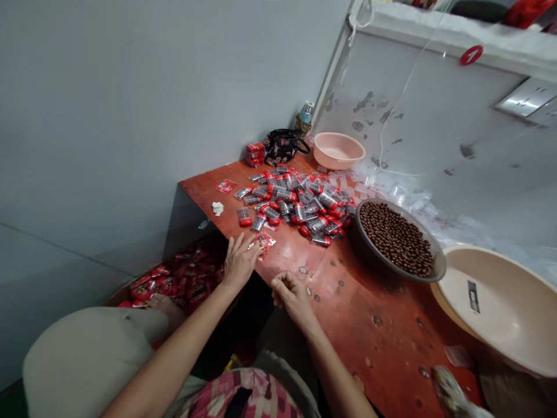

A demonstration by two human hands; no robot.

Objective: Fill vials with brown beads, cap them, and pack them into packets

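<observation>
Person seated at a red tabletop (374, 313), seen from head height. The left hand (241, 261) lies with its fingers apart, not clamped, and the fingertips (256, 247) touch a flat red-and-white packet (264, 244) at the near edge. The right hand (293, 295) hovers just beside it, its fingers and thumb drawn together; whether they pinch anything small cannot be told.

Ahead of both hands lies a loose heap of small clear packets with red ends (300, 203). A grey bowl (429, 258) filled with brown round beads (395, 239) sits against the heap's right side. A similar flat red card (226, 186) and a crumpled white tissue (217, 209) rest left of the heap.

Further back stand a small stack of red packets (255, 154), a black patterned bag (282, 146) and a pink basin (337, 150). A large cream basin (500, 307) stands at the right. Below the tabletop's left edge, a mass of red packets (174, 278) lies in a container.
</observation>
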